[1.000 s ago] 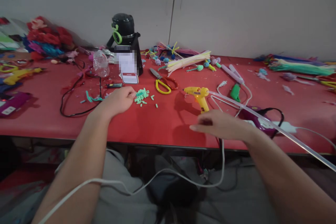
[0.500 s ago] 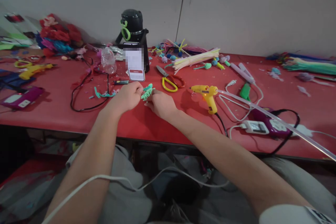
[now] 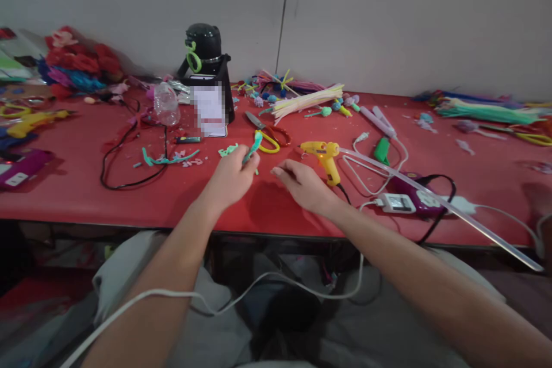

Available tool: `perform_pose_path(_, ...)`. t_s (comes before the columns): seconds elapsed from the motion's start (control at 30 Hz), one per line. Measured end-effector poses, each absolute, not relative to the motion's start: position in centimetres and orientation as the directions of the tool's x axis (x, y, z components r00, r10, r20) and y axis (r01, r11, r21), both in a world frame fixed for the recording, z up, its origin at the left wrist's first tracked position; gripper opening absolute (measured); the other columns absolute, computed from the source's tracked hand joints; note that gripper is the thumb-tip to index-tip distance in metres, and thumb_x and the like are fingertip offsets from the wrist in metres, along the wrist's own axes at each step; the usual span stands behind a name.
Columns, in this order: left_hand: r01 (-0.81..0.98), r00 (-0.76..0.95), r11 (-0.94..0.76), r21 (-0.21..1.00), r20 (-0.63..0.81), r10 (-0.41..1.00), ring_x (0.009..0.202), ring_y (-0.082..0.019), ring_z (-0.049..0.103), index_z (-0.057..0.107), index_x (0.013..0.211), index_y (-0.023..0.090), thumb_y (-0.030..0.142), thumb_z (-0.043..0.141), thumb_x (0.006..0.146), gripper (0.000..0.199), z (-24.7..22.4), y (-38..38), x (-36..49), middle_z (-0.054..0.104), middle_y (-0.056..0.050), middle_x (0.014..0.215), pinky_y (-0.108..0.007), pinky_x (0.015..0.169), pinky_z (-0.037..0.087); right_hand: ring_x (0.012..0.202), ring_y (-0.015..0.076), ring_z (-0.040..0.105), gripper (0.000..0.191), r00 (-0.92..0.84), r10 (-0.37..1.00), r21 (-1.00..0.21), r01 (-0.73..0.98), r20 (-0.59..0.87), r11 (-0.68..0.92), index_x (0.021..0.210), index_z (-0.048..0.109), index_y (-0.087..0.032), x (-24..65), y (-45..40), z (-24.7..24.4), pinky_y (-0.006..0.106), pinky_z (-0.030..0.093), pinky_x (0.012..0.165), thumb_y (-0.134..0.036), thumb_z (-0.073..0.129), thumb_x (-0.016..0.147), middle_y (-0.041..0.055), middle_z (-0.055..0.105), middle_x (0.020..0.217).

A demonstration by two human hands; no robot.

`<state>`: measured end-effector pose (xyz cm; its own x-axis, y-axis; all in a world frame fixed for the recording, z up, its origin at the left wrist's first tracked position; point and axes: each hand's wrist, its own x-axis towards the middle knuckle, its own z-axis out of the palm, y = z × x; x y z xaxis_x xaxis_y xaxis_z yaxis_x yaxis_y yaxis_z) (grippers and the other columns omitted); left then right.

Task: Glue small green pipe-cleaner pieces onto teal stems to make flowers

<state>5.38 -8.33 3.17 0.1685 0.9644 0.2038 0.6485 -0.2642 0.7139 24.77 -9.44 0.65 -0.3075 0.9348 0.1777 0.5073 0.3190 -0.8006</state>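
Note:
Between the thumb and fingers of my left hand [image 3: 235, 175] is a short turquoise pipe cleaner [image 3: 254, 146], its fuzzy end pointing up and away. Beside it to the right, apart from it, my right hand [image 3: 299, 181] has its fingers closed in a pinch over the table; whether anything tiny is in them I cannot make out. A light green fuzzy piece [image 3: 227, 151] lies just behind my left hand. Behind both hands rest scissors [image 3: 269, 141] with one yellow and one red handle. A yellow glue gun [image 3: 321, 155] with a long clear glue stick stands right of my right hand.
A phone [image 3: 211, 109] leans on a black flask [image 3: 204, 46]. Left are a plastic bottle [image 3: 166, 104], turquoise pipe cleaner pieces [image 3: 170, 158] and a black cable. Pale pipe cleaners [image 3: 308, 103] lie behind; a purple power strip [image 3: 420, 198] and cords sit right. A white cable crosses my lap.
My hands have moved apart, the right one to the right. The left keeps a turquoise piece, now raised. A light green piece shows on the table behind it. The view has shifted slightly.

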Motion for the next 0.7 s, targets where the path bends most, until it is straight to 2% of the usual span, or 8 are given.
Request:
perform_pose_path(0.1, 0.524, 0.222, -0.313, 0.792, 0.228, 0.948, 0.074, -0.017, 0.059, 0.056, 0.095, 0.02, 0.039, 0.051, 0.099, 0.02, 3.0, -10.5, 7.6, 0.064, -0.002, 0.084, -0.028, 0.068, 0.043, 0.063, 0.0146, 0.048, 0.029, -0.261, 0.955, -0.872, 0.423, 0.142, 0.246, 0.082, 0.053, -0.021, 27.2, -11.3, 1.1, 0.03, 0.039, 0.063, -0.043, 0.049, 0.099, -0.0024, 0.053, 0.068)
perform_pose_path(0.23, 0.46, 0.308, -0.314, 0.831, 0.182, 0.934, 0.07, -0.015, 0.06, 0.056, 0.098, 0.02, 0.039, 0.053, 0.098, 0.02, 2.7, -12.1, 9.2, 0.066, -0.001, 0.084, -0.027, 0.066, 0.044, 0.063, 0.0142, 0.05, 0.023, -0.267, 0.958, -0.916, 0.348, 0.108, 0.201, 0.089, 0.056, -0.02, 28.1, -12.7, 1.1, 0.029, 0.041, 0.063, -0.04, 0.05, 0.099, -0.002, 0.055, 0.07)
perform_pose_path(0.4, 0.499, 0.339, -0.327, 0.802, 0.166, 0.926, 0.061, -0.014, 0.052, 0.051, 0.086, 0.021, 0.042, 0.054, 0.098, 0.024, 2.2, -11.9, 9.7, 0.057, 0.002, 0.07, -0.026, 0.058, 0.037, 0.066, 0.0148, 0.052, 0.02, -0.283, 0.951, -0.904, 0.362, 0.128, 0.229, 0.089, 0.057, -0.02, 28.1, -12.5, 1.2, 0.03, 0.042, 0.065, -0.037, 0.051, 0.098, -0.0004, 0.058, 0.074)
perform_pose_path(0.5, 0.507, 0.345, -0.345, 0.79, 0.181, 0.921, 0.061, -0.014, 0.048, 0.047, 0.081, 0.021, 0.039, 0.052, 0.099, 0.026, 2.0, -11.8, 9.7, 0.054, 0.003, 0.069, -0.027, 0.059, 0.034, 0.067, 0.0151, 0.052, 0.022, -0.284, 0.949, -0.888, 0.389, 0.139, 0.246, 0.087, 0.057, -0.02, 28.1, -12.3, 1.1, 0.03, 0.043, 0.065, -0.038, 0.053, 0.098, -0.0007, 0.058, 0.074)
perform_pose_path(0.7, 0.409, 0.293, -0.283, 0.868, 0.169, 0.941, 0.065, -0.014, 0.042, 0.043, 0.075, 0.021, 0.035, 0.051, 0.098, 0.028, 2.0, -11.7, 9.9, 0.045, 0.003, 0.069, -0.029, 0.061, 0.033, 0.065, 0.014, 0.052, 0.025, -0.271, 0.95, -0.925, 0.301, 0.152, 0.233, 0.09, 0.057, -0.02, 28.1, -12.1, 0.9, 0.029, 0.043, 0.063, -0.042, 0.052, 0.099, -0.0014, 0.057, 0.073)
